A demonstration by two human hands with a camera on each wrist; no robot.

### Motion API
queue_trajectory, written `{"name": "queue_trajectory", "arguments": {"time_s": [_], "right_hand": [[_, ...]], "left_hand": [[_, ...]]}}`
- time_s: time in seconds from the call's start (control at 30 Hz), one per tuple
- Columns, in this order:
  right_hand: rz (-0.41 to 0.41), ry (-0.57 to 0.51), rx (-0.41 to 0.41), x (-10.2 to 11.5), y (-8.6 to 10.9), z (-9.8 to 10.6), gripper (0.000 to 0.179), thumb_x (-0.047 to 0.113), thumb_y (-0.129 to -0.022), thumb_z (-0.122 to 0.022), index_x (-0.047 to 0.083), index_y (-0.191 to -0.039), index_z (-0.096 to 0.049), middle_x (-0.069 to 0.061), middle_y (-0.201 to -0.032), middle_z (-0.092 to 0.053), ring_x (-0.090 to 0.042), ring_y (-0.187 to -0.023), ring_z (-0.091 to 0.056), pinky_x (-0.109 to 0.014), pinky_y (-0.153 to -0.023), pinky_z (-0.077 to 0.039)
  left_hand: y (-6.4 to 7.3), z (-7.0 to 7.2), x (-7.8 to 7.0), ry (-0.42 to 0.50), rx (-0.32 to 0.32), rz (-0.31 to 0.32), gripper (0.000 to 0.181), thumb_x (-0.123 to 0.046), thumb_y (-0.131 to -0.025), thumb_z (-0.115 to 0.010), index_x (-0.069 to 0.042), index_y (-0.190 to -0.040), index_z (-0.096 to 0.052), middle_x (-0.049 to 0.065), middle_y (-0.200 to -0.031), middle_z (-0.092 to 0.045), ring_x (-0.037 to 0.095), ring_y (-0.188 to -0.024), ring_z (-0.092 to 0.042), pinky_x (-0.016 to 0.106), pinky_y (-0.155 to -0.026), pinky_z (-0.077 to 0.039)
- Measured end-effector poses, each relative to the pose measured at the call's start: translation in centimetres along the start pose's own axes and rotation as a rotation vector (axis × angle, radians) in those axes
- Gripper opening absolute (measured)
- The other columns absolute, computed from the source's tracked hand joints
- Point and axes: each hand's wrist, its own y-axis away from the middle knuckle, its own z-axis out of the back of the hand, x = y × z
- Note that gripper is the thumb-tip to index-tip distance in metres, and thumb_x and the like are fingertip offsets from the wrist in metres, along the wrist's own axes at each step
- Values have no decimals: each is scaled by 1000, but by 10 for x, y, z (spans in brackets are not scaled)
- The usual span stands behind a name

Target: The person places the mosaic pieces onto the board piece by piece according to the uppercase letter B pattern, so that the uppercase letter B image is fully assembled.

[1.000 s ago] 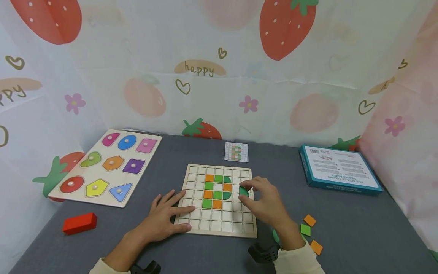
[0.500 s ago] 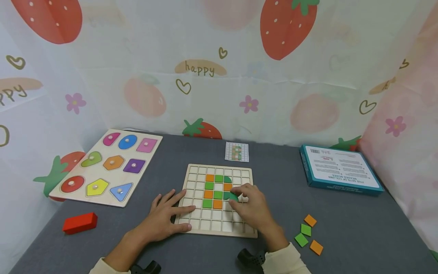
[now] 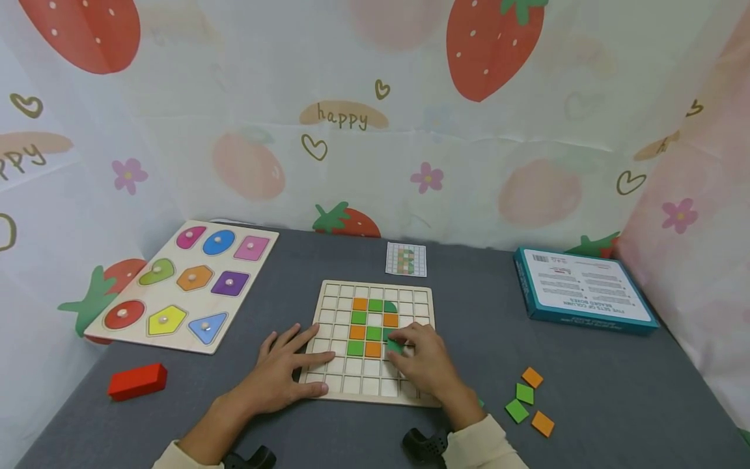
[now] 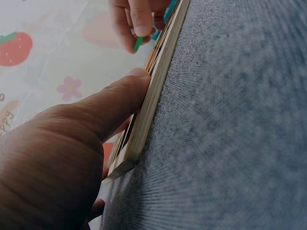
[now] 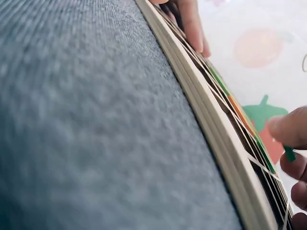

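A wooden grid board (image 3: 370, 385) lies in the middle of the table, with orange, green and rounded green tiles set in its cells. My left hand (image 3: 282, 379) rests on its left edge with the fingers spread. My right hand (image 3: 432, 366) pinches a green rounded tile (image 3: 395, 346) between thumb and fingers, close over the cell to the right of the lowest orange tile (image 3: 372, 350). In the right wrist view that green tile (image 5: 289, 153) is tilted and apart from the grid. The fingers partly hide it in the head view.
Loose orange and green tiles (image 3: 517, 411) lie right of the board. A small pattern card (image 3: 406, 259) is behind it. A knobbed shape puzzle (image 3: 193, 306) and a red block (image 3: 137, 382) are at the left; a teal box (image 3: 586, 290) sits at the back right.
My right hand has carried the green tile left and then nearer to me, from the board's right edge to below the rounded tile in the grid. My left hand has stayed put.
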Motion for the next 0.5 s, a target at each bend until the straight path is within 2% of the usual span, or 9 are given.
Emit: {"name": "queue_trajectory", "arguments": {"time_s": [0.5], "right_hand": [[-24, 75, 21, -2, -1, -8, 24, 12, -80, -80, 8, -103, -75, 5, -88, -61, -15, -81, -48, -43, -78, -35]], "left_hand": [[0, 0, 0, -8, 3, 3, 56, -52, -82, -71, -25, -130, -65, 11, -153, -32, 44, -140, -17, 68, -102, 0]]}}
